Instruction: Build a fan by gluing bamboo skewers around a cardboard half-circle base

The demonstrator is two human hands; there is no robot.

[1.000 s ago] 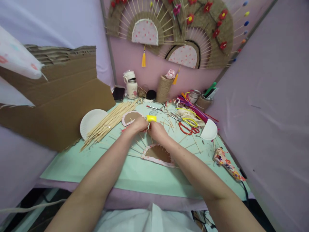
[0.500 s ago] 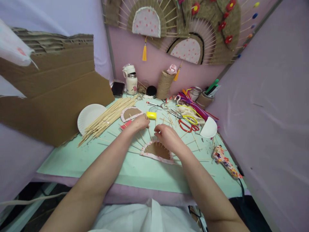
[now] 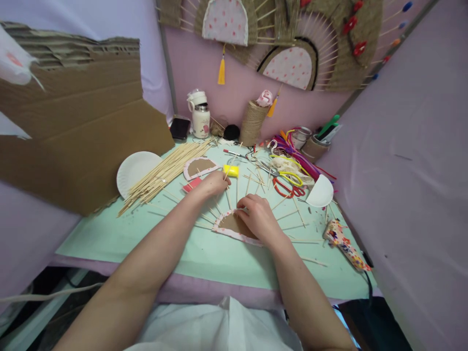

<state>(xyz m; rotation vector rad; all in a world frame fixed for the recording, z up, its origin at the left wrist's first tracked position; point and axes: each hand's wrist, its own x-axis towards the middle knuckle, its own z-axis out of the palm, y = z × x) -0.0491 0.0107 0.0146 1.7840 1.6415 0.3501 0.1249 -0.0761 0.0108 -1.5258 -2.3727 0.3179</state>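
Note:
A cardboard half circle [image 3: 229, 222] with a pink dotted fabric rim lies on the table, thin bamboo sticks fanning out from its curved edge. Beyond that edge, my left hand [image 3: 216, 184] is closed in a pinch on a bamboo stick [image 3: 235, 160], which points up and away from the fingers. My right hand [image 3: 259, 213] reaches over the right part of the half circle and covers some of it. Its fingers are curled together at the curved rim; whatever lies between the fingertips is hidden.
A bundle of bamboo sticks [image 3: 164, 173] rests partly on a white paper plate [image 3: 130, 168] at left. Behind are a second half circle [image 3: 201, 168] and a yellow block [image 3: 231, 170]. Scissors [image 3: 290, 187] and a flower-patterned glue gun [image 3: 343, 242] lie right. Cardboard [image 3: 87, 141] leans left.
My right hand has come down and nearer, from above the sticks onto the half circle's rim. My left hand stays near the same place. The view has tilted slightly downward.

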